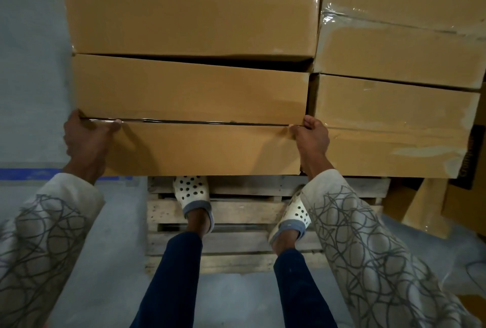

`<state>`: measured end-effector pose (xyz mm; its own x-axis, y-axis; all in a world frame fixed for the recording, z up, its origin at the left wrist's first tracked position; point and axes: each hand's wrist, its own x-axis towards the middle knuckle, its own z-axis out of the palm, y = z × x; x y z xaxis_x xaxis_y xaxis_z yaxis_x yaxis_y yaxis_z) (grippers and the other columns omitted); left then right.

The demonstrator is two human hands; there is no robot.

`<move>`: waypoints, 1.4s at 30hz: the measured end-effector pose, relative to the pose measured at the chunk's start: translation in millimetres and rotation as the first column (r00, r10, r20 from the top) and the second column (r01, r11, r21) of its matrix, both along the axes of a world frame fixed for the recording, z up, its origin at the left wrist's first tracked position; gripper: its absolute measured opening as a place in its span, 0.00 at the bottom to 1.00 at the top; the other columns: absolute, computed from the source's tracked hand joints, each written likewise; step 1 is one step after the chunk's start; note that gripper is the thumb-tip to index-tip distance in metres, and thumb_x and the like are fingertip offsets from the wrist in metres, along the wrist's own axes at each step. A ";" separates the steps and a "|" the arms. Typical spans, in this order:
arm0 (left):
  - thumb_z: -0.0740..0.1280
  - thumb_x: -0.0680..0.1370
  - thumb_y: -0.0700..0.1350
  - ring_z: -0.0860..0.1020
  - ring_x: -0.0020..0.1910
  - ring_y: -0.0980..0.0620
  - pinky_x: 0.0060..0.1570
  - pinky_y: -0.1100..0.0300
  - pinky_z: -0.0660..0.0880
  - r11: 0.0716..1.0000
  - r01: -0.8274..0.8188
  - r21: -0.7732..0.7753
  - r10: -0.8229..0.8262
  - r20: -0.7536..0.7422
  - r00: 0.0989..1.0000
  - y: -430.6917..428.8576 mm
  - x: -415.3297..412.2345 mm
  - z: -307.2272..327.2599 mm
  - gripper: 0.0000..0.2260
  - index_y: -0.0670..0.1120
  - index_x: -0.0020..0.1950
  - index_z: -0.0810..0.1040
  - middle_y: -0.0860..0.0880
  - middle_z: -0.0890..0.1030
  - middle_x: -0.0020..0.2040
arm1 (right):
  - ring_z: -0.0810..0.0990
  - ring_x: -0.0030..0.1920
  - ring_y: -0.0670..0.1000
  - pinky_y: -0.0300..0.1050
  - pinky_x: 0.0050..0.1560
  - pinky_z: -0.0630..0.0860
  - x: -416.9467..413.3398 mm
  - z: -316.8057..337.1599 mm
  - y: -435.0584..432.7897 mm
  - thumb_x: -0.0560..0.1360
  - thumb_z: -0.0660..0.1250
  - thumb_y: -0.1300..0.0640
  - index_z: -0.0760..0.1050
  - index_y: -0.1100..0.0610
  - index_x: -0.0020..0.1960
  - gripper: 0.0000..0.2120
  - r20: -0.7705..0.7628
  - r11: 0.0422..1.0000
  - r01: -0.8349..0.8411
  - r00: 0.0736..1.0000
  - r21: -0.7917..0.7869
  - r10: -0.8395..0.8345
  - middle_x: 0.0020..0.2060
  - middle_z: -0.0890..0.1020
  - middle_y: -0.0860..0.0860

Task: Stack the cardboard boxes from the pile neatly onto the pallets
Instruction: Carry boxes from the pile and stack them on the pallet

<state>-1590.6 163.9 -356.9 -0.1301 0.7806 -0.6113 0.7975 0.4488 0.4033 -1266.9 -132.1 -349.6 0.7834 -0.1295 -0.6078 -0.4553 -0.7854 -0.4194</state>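
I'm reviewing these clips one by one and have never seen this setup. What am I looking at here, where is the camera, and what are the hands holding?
There is no machine: a person wears one wide-angle camera on the head, looking down at their own hands and feet. The left hand and right hand grip opposite ends of one cardboard box. The person stands in white clogs on a wooden pallet. More taped boxes are stacked behind it and to its right.
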 end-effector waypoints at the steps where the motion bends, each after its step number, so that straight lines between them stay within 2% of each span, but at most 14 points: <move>1: 0.77 0.60 0.60 0.78 0.63 0.41 0.65 0.42 0.75 1.000 -0.006 -0.007 0.006 -0.002 1.000 1.0 -2.9 -2.7 0.36 0.55 0.67 0.74 0.50 0.78 0.66 | 0.81 0.61 0.49 0.46 0.66 0.77 -0.4 0.3 0.0 0.72 0.78 0.57 0.77 0.55 0.70 0.28 0.002 0.999 -0.027 1.000 -0.017 0.027 0.62 0.83 0.50; 5: 0.77 0.57 0.61 0.79 0.63 0.43 0.65 0.41 0.76 1.000 -0.011 -0.029 0.011 0.009 1.000 6.1 -13.0 -13.4 0.39 0.58 0.68 0.73 0.52 0.79 0.66 | 0.81 0.59 0.48 0.38 0.60 0.75 -0.3 0.8 0.6 0.72 0.76 0.59 0.77 0.55 0.70 0.27 0.004 0.996 -0.082 0.997 -0.044 0.082 0.61 0.83 0.50; 9: 0.78 0.57 0.60 0.79 0.63 0.45 0.66 0.40 0.75 0.999 0.007 -0.038 -0.005 0.034 0.999 8.1 -16.7 -16.9 0.38 0.61 0.67 0.73 0.54 0.79 0.65 | 0.80 0.57 0.48 0.37 0.57 0.72 2.9 0.7 0.6 0.73 0.76 0.59 0.76 0.57 0.71 0.27 0.009 0.989 -0.131 0.991 -0.071 0.132 0.62 0.83 0.52; 13: 0.80 0.60 0.57 0.77 0.65 0.45 0.67 0.40 0.73 0.996 0.070 -0.059 -0.067 0.058 0.996 2.9 -17.0 -11.2 0.39 0.62 0.69 0.70 0.55 0.77 0.68 | 0.76 0.69 0.57 0.47 0.68 0.72 -0.5 -5.1 3.1 0.72 0.75 0.56 0.72 0.58 0.75 0.32 0.005 0.952 -0.264 0.963 -0.154 0.268 0.68 0.78 0.56; 17: 0.80 0.58 0.59 0.76 0.66 0.44 0.65 0.36 0.74 0.985 0.163 -0.058 -0.161 0.051 0.986 4.1 -28.1 -16.5 0.42 0.64 0.70 0.67 0.55 0.76 0.69 | 0.63 0.74 0.63 0.51 0.73 0.63 -13.8 -3.1 3.3 0.75 0.74 0.53 0.60 0.61 0.80 0.39 -0.076 0.858 -0.453 0.890 -0.240 0.449 0.75 0.66 0.60; 20: 0.79 0.61 0.59 0.73 0.69 0.39 0.66 0.33 0.71 0.963 0.269 -0.019 -0.270 -0.066 0.961 0.2 -22.5 -7.5 0.40 0.59 0.70 0.66 0.47 0.73 0.72 | 0.59 0.76 0.63 0.53 0.76 0.60 -24.0 6.0 1.1 0.76 0.73 0.52 0.54 0.62 0.82 0.43 -0.101 0.835 -0.500 0.866 -0.232 0.490 0.79 0.59 0.60; 23: 0.78 0.66 0.57 0.70 0.73 0.34 0.68 0.32 0.69 0.918 0.395 0.023 -0.385 -0.178 0.905 -17.7 -2.6 11.1 0.40 0.50 0.74 0.66 0.40 0.71 0.75 | 0.59 0.76 0.62 0.51 0.75 0.59 -29.9 23.5 -5.8 0.76 0.71 0.53 0.58 0.62 0.81 0.39 -0.099 0.852 -0.469 0.883 -0.233 0.459 0.78 0.60 0.61; 26: 0.78 0.74 0.50 0.62 0.79 0.37 0.77 0.39 0.60 0.863 0.504 -0.026 -0.505 -0.061 0.861 -61.8 29.0 42.2 0.42 0.43 0.82 0.61 0.40 0.64 0.80 | 0.59 0.76 0.62 0.52 0.75 0.59 -34.5 50.8 -20.0 0.77 0.71 0.52 0.60 0.61 0.80 0.37 -0.140 0.849 -0.468 0.884 -0.245 0.446 0.78 0.60 0.59; 29: 0.78 0.75 0.47 0.66 0.77 0.39 0.75 0.43 0.63 0.845 0.527 -0.089 -0.520 0.095 0.849 -116.6 70.5 81.1 0.38 0.44 0.81 0.64 0.41 0.68 0.78 | 0.58 0.77 0.61 0.53 0.75 0.59 -33.3 74.0 -40.5 0.77 0.71 0.50 0.64 0.57 0.79 0.35 -0.163 0.866 -0.443 0.895 -0.232 0.415 0.79 0.59 0.58; 34: 0.74 0.78 0.45 0.72 0.72 0.47 0.73 0.50 0.68 0.814 0.534 -0.227 -0.459 0.312 0.832 -211.5 156.0 115.5 0.28 0.51 0.77 0.71 0.49 0.76 0.72 | 0.58 0.77 0.60 0.53 0.73 0.62 8.7 85.5 -87.6 0.77 0.72 0.50 0.68 0.54 0.76 0.30 -0.137 0.887 -0.411 0.911 -0.212 0.390 0.78 0.60 0.57; 37: 0.75 0.77 0.44 0.75 0.68 0.51 0.70 0.51 0.72 0.814 0.529 -0.242 -0.432 0.357 0.828 -261.9 211.0 110.8 0.26 0.53 0.75 0.74 0.53 0.79 0.68 | 0.58 0.77 0.59 0.56 0.72 0.64 57.9 74.8 -126.0 0.76 0.72 0.50 0.70 0.53 0.75 0.29 -0.113 0.902 -0.390 0.920 -0.187 0.374 0.77 0.61 0.55; 40: 0.74 0.77 0.43 0.78 0.61 0.54 0.58 0.65 0.75 0.852 0.452 -0.263 -0.360 0.333 0.872 -303.7 266.4 94.1 0.24 0.51 0.72 0.76 0.52 0.82 0.63 | 0.59 0.77 0.60 0.57 0.72 0.64 120.3 60.5 -170.4 0.76 0.71 0.50 0.70 0.52 0.74 0.28 -0.080 0.894 -0.403 0.915 -0.195 0.395 0.77 0.62 0.55; 41: 0.74 0.77 0.43 0.78 0.58 0.54 0.54 0.67 0.74 0.861 0.438 -0.260 -0.353 0.315 0.881 -316.6 284.3 87.2 0.23 0.50 0.71 0.77 0.52 0.82 0.62 | 0.59 0.76 0.60 0.57 0.72 0.65 142.4 56.2 -186.7 0.77 0.71 0.50 0.70 0.53 0.74 0.28 -0.065 0.880 -0.428 0.903 -0.209 0.424 0.77 0.62 0.55; 42: 0.73 0.77 0.43 0.79 0.56 0.53 0.55 0.65 0.75 0.863 0.440 -0.248 -0.367 0.292 0.883 -328.7 300.9 79.8 0.22 0.50 0.71 0.77 0.51 0.83 0.61 | 0.60 0.76 0.60 0.58 0.72 0.65 162.9 52.4 -203.2 0.77 0.71 0.50 0.69 0.53 0.75 0.28 -0.053 0.858 -0.462 0.885 -0.226 0.462 0.77 0.62 0.56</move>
<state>-1289.8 -164.9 -277.1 0.3274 0.5089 -0.7961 0.8369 0.2350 0.4944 -1104.0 -335.3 -297.2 0.7894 0.1148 -0.6031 -0.0154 -0.9784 -0.2064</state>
